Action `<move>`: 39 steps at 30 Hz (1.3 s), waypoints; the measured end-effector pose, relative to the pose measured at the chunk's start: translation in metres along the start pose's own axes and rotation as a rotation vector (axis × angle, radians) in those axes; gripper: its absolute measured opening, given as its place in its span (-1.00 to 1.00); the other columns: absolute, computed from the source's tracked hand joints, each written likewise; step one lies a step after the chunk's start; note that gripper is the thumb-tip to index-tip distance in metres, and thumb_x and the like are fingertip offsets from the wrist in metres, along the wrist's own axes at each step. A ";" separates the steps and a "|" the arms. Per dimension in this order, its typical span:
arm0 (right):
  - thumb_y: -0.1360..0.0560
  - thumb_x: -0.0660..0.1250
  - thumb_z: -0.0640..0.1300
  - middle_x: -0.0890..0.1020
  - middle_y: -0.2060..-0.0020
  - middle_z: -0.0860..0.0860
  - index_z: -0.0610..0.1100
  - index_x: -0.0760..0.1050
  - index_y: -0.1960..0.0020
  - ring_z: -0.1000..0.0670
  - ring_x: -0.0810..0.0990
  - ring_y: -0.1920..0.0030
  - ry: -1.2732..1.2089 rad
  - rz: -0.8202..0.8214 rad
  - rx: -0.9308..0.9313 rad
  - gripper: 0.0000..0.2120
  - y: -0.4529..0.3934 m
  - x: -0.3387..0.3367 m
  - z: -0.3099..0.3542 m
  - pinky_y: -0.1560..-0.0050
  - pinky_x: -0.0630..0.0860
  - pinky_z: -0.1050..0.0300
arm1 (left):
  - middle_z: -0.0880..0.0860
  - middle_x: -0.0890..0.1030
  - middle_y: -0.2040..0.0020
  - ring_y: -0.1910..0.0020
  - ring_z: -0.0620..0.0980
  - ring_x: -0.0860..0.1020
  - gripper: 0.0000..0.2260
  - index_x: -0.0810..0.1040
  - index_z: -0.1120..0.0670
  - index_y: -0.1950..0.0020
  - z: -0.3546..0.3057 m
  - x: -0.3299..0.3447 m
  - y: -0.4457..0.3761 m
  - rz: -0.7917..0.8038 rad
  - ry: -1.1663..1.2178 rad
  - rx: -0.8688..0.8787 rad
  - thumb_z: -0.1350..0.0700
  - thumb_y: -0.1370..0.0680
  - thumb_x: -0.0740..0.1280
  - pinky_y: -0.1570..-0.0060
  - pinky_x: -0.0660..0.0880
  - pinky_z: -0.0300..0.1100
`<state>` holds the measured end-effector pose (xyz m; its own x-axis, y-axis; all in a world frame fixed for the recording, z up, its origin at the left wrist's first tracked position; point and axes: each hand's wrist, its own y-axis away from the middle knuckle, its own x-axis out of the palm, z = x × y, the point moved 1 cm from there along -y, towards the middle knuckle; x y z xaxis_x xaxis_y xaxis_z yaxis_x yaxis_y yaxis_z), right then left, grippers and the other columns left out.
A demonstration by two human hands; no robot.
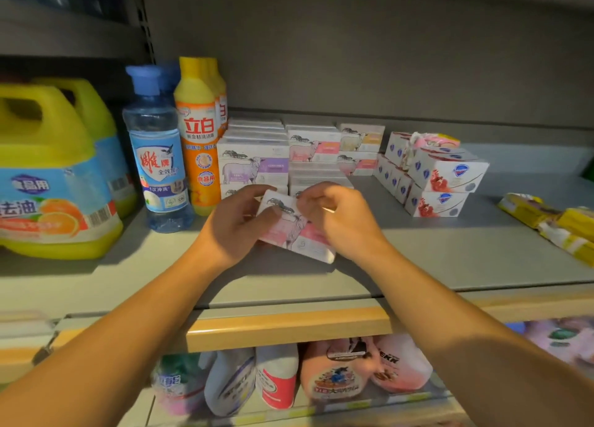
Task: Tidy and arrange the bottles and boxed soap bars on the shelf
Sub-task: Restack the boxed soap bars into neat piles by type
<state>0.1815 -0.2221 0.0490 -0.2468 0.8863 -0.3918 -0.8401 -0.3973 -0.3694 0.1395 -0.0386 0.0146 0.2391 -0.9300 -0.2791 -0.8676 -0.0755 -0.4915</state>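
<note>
Both of my hands hold one pink-and-white soap box [297,230] with a sheep drawing, tilted, just above the grey shelf [434,259]. My left hand [239,222] grips its left end and my right hand [337,217] pinches its upper right edge. Behind it stand stacks of similar sheep soap boxes [254,164], purple and pink. To the right is a pile of white boxes with blue shields [440,177]. A clear blue bottle [157,156] and an orange bottle [199,137] stand upright at the left.
Large yellow detergent jugs [48,176] fill the far left. Yellow wrapped packs [553,224] lie at the right edge. The shelf's orange front strip [289,330] runs below my arms, with pink and white bottles [340,372] on the shelf underneath.
</note>
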 end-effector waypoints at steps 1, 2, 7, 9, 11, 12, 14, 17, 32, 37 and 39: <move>-0.50 0.42 -0.08 0.68 0.19 0.20 0.09 0.62 0.16 0.27 0.61 0.12 -0.030 -0.019 0.001 -0.91 0.001 0.001 -0.002 0.13 0.53 0.36 | 0.08 0.70 0.14 0.25 0.17 0.67 -0.76 0.60 -0.22 -0.08 -0.001 -0.001 0.000 0.000 0.033 -0.005 -0.18 -0.44 0.35 0.30 0.62 0.07; -0.50 0.42 -0.09 0.68 0.19 0.21 0.08 0.62 0.15 0.28 0.60 0.11 -0.075 -0.045 0.008 -0.91 0.003 0.003 -0.004 0.16 0.50 0.41 | 0.10 0.70 0.16 0.30 0.21 0.66 -0.77 0.61 -0.21 -0.08 -0.001 -0.002 0.000 -0.005 0.057 -0.015 -0.17 -0.44 0.37 0.37 0.62 0.08; -0.43 0.49 -0.14 0.68 0.03 0.19 0.07 0.54 -0.11 0.12 0.66 -0.02 -0.400 -0.037 0.111 -0.70 0.018 0.007 -0.020 0.03 0.62 0.17 | 0.16 0.71 0.19 0.34 0.23 0.65 -0.74 0.66 -0.06 -0.03 0.000 -0.008 -0.002 -0.078 0.098 -0.134 -0.15 -0.44 0.39 0.43 0.61 0.08; -0.31 0.55 -0.14 0.64 -0.09 0.12 0.14 0.43 -0.23 0.09 0.63 -0.12 -0.375 0.068 0.092 -0.44 0.019 0.009 -0.024 -0.07 0.61 0.10 | 0.15 0.70 0.20 0.37 0.19 0.64 -0.84 0.68 0.00 0.04 0.002 -0.010 -0.004 -0.147 0.159 -0.214 -0.05 -0.50 0.38 0.49 0.58 -0.02; -0.30 0.55 -0.19 0.60 -0.15 0.12 0.19 0.36 -0.28 0.10 0.59 -0.17 -0.287 0.134 0.013 -0.32 0.019 0.011 -0.027 -0.15 0.57 0.12 | 0.14 0.70 0.21 0.39 0.12 0.63 -0.87 0.66 0.06 0.08 0.003 -0.010 -0.004 -0.209 0.247 -0.333 0.05 -0.56 0.35 0.50 0.55 -0.12; -0.32 0.54 -0.21 0.61 -0.14 0.14 0.20 0.35 -0.28 0.11 0.59 -0.17 -0.265 0.140 -0.018 -0.34 0.019 0.012 -0.029 -0.15 0.56 0.14 | 0.13 0.69 0.23 0.41 0.10 0.63 -0.86 0.65 0.07 0.09 0.003 -0.010 -0.004 -0.212 0.280 -0.383 0.08 -0.59 0.33 0.51 0.54 -0.13; -0.34 0.53 -0.19 0.65 -0.07 0.17 0.21 0.40 -0.21 0.13 0.62 -0.12 -0.307 0.100 0.007 -0.43 0.018 0.012 -0.031 -0.06 0.57 0.21 | 0.15 0.66 0.29 0.45 0.08 0.60 -0.80 0.65 0.09 0.11 0.003 -0.010 -0.005 -0.180 0.312 -0.450 0.06 -0.62 0.29 0.51 0.53 -0.15; -0.32 0.50 0.04 0.70 0.13 0.18 0.10 0.49 -0.09 0.08 0.70 0.08 -0.366 -0.035 0.161 -0.62 0.014 0.008 -0.030 0.07 0.63 0.15 | 0.15 0.61 0.39 0.50 0.08 0.56 -0.65 0.64 0.13 0.10 -0.002 -0.012 -0.005 -0.126 0.367 -0.488 -0.16 -0.54 0.34 0.51 0.52 -0.16; -0.32 0.17 0.40 0.49 0.54 -0.07 0.00 0.65 0.12 0.02 0.43 0.53 -0.181 -0.081 0.410 -0.47 0.009 0.004 -0.023 0.45 0.35 0.16 | 0.18 0.53 0.49 0.58 0.04 0.44 -0.25 0.55 0.25 0.11 0.008 -0.010 -0.005 -0.101 0.075 -0.458 -0.48 -0.28 0.25 0.58 0.32 -0.19; -0.29 0.37 0.20 0.68 0.18 0.14 0.07 0.61 0.09 0.09 0.66 0.20 -0.346 -0.082 0.295 -0.72 0.013 0.002 -0.031 0.18 0.55 0.10 | 0.17 0.62 0.35 0.42 0.09 0.55 -0.70 0.60 0.08 0.02 0.005 -0.008 -0.003 -0.031 0.200 -0.428 -0.14 -0.53 0.32 0.45 0.49 -0.14; -0.41 0.38 0.15 0.69 0.06 0.13 0.13 0.58 -0.03 0.10 0.67 0.03 -0.298 -0.101 0.227 -0.77 0.014 0.004 -0.033 -0.05 0.61 -0.01 | 0.18 0.66 0.26 0.36 0.09 0.59 -0.75 0.62 0.03 -0.01 0.003 -0.007 0.000 -0.030 0.190 -0.387 -0.13 -0.57 0.29 0.40 0.54 -0.12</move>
<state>0.1846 -0.2324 0.0145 -0.2592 0.9617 -0.0892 -0.9445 -0.2717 -0.1847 0.1389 -0.0314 0.0143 0.2136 -0.9724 -0.0944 -0.9697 -0.1992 -0.1416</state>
